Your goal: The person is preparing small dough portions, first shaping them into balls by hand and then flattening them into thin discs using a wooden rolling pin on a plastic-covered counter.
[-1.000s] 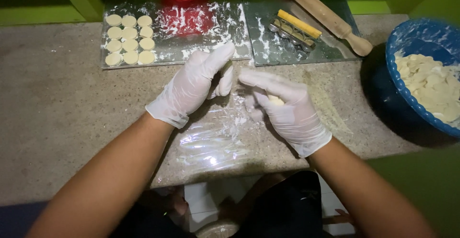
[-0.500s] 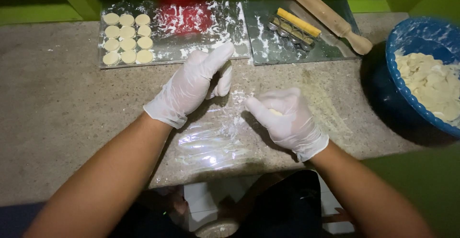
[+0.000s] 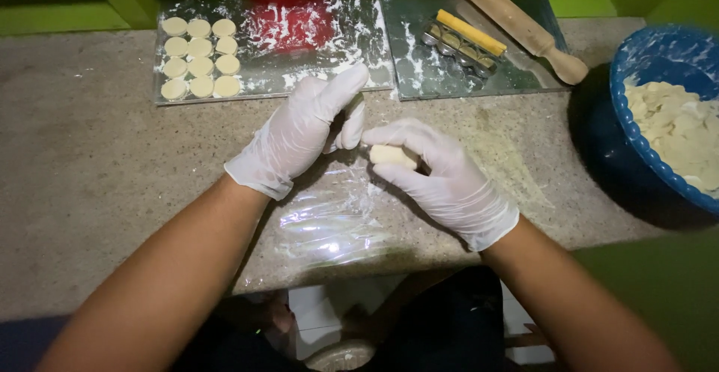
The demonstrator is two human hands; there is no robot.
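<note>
Speckled stone counter [image 3: 90,147] was dusted with flour. One dough lump [image 3: 391,155] was pinched in the curled right hand [image 3: 442,181], the left hand [image 3: 303,132] loosely open beside it. Twelve finished discs [image 3: 200,56] were laid out beyond the fingertips; plenty of dough was left in the blue bowl [image 3: 636,144].

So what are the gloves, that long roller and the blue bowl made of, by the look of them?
The gloves on the left hand and right hand look like thin white latex or vinyl: smooth, wrinkled, slightly see-through. The roller looks like bare, matte wood, pale brown with a turned handle. The blue bowl seems to be moulded plastic, judging by its beaded rim and dull sheen.
</note>
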